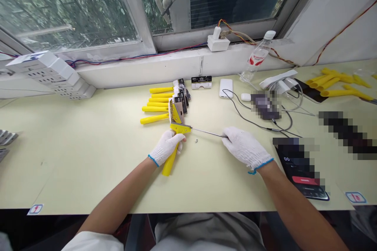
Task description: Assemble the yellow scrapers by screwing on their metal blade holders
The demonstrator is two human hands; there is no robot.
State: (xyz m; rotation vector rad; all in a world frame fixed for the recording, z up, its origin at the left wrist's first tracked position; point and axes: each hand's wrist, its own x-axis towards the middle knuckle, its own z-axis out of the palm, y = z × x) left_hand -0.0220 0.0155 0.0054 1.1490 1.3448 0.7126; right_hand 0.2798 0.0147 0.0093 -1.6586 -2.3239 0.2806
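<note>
The left hand [169, 147] grips the yellow-handled scraper [180, 128] over the table [97, 145]; the right hand [244, 147] clasps the screwdriver [207, 132], its tip at the scraper's head; a straight shaft, steady pressure and a firm counter-grip should prevent slipping.
</note>
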